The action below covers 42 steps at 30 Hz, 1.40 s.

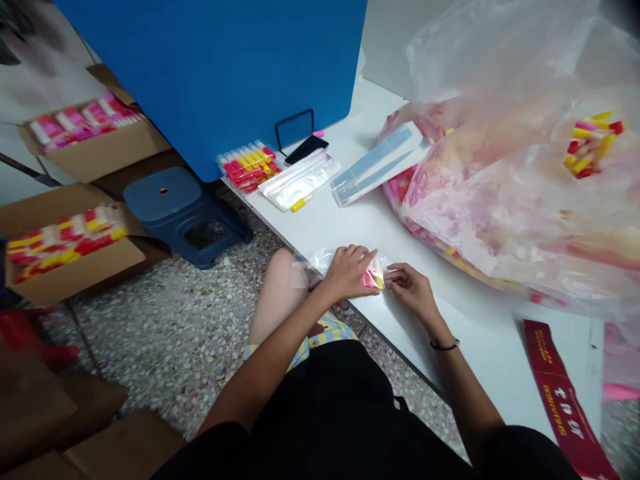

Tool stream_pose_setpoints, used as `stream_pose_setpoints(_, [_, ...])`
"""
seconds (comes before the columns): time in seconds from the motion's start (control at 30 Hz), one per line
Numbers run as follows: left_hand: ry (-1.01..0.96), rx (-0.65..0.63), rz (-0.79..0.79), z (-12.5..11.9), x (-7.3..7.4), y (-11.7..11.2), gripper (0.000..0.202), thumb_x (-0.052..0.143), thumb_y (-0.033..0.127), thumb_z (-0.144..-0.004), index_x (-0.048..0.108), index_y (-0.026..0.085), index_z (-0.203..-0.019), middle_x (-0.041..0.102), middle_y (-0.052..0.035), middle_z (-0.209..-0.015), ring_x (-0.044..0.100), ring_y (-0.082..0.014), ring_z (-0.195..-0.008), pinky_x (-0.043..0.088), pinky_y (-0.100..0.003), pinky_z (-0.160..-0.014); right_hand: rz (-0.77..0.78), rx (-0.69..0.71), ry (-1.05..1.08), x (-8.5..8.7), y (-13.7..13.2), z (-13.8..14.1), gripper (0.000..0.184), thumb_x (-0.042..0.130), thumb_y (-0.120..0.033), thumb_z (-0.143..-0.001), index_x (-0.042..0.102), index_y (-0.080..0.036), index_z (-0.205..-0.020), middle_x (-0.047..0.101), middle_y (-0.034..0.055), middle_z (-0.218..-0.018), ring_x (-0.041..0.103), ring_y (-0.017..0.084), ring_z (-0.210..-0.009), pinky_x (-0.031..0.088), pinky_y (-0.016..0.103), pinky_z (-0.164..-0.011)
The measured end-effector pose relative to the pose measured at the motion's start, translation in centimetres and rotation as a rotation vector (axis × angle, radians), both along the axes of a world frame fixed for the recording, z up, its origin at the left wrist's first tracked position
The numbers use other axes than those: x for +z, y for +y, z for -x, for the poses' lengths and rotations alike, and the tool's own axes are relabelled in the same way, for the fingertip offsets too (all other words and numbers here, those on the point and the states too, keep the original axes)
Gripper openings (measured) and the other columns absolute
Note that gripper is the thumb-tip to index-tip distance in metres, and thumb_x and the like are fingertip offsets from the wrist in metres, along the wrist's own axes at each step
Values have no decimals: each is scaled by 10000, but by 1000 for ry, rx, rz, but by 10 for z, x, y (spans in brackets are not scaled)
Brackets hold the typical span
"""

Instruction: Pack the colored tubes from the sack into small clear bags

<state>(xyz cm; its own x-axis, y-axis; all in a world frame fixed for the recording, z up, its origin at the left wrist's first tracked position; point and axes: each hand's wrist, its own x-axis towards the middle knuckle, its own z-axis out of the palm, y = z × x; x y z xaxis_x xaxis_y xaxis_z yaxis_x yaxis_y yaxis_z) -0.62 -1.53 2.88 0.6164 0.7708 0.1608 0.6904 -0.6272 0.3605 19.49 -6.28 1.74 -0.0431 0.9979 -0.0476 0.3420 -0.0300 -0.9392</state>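
My left hand (347, 270) lies curled over a small clear plastic bag (320, 263) at the near edge of the white table (480, 333), pressing down a bundle of red, pink and yellow items (373, 278) inside it. My right hand (410, 287) pinches the bag's right end, fingers closed, just beside the bundle. A black band circles the right wrist. My bare knee shows below the table edge.
A row of red and yellow capped tubes (247, 165), a stack of clear sleeves (300, 180) and blue-backed sheets (375, 167) lie farther back. A huge plastic bag of items (515, 180) fills the right. Blue board (215, 73), blue stool (185, 213), filled cardboard boxes (65, 250) stand left.
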Motion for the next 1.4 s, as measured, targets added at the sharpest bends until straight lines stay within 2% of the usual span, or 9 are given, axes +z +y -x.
stream_pose_setpoints(0.17, [12, 12, 2, 0, 0, 0, 877, 700, 620, -673, 390, 196, -1376, 508, -115, -1291, 427, -300, -1172, 289, -420, -972, 45, 50, 96, 8, -3, -1, 453, 574, -387, -831, 427, -221, -1225, 718, 70, -938, 677, 186, -792, 540, 383, -803])
stream_pose_setpoints(0.5, [-101, 184, 83, -24, 6, -10, 876, 701, 613, -670, 400, 163, -1359, 514, -131, -1291, 441, -312, -1184, 317, -482, -989, -51, -195, 148, 4, 15, 11, 409, 710, -396, -716, 503, -208, -1015, 679, 33, -774, 656, 186, -758, 533, 356, -768])
stream_pose_setpoints(0.63, [-431, 312, 374, -14, 16, -2, 626, 600, 497, -800, 453, 170, -1314, 568, -114, -1249, 526, -270, -1121, 411, -427, -940, -123, -68, 48, 25, 22, 10, 371, 669, -380, -771, 490, -222, -1055, 689, 36, -784, 661, 195, -762, 527, 348, -757])
stream_pose_setpoints(0.8, [-936, 373, 643, 8, 23, 6, 294, 557, 431, -828, 644, 151, -860, 666, -51, -856, 601, -181, -804, 472, -287, -755, -269, 111, -141, 51, 18, 25, 279, 605, -339, -842, 507, -231, -1079, 704, 42, -808, 676, 208, -805, 514, 352, -794])
stream_pose_setpoints(0.97, [-1172, 406, 617, 16, 26, -7, 257, 600, 411, -796, 631, 157, -775, 605, -2, -707, 539, -127, -659, 434, -219, -634, -500, -66, -254, 60, 11, 42, 282, 641, -356, -814, 585, -216, -1052, 685, 77, -1018, 636, 237, -967, 487, 386, -866])
stream_pose_setpoints(1.03, [-1224, 450, 580, 14, 25, -13, 219, 591, 371, -803, 626, 160, -756, 594, 6, -698, 532, -117, -656, 424, -206, -626, -412, -123, -191, 58, 11, 46, 300, 637, -399, -809, 616, -198, -1031, 673, 82, -1053, 631, 233, -944, 502, 355, -798])
stream_pose_setpoints(1.13, [-1253, 513, 497, 11, 24, -20, 207, 576, 331, -814, 635, 155, -723, 611, 1, -708, 552, -120, -686, 425, -205, -643, -167, 7, -134, 55, 13, 51, 325, 517, -447, -880, 661, -168, -799, 663, 36, -746, 602, 175, -676, 457, 277, -600])
stream_pose_setpoints(1.2, [-1252, 550, 436, 9, 23, -22, 208, 578, 320, -819, 651, 150, -724, 629, -8, -723, 571, -127, -706, 432, -210, -652, -115, 51, -148, 54, 12, 56, 421, 472, -462, -900, 638, -161, -657, 587, 11, -597, 533, 142, -572, 402, 257, -543])
stream_pose_setpoints(1.4, [-1255, 584, 217, 7, 32, -26, 193, 590, 292, -835, 671, 152, -729, 637, -20, -733, 594, -132, -715, 452, -228, -687, -91, -23, 44, 57, 7, 62, 373, 539, -481, -859, 709, -160, -770, 644, 17, -669, 580, 162, -633, 455, 258, -577])
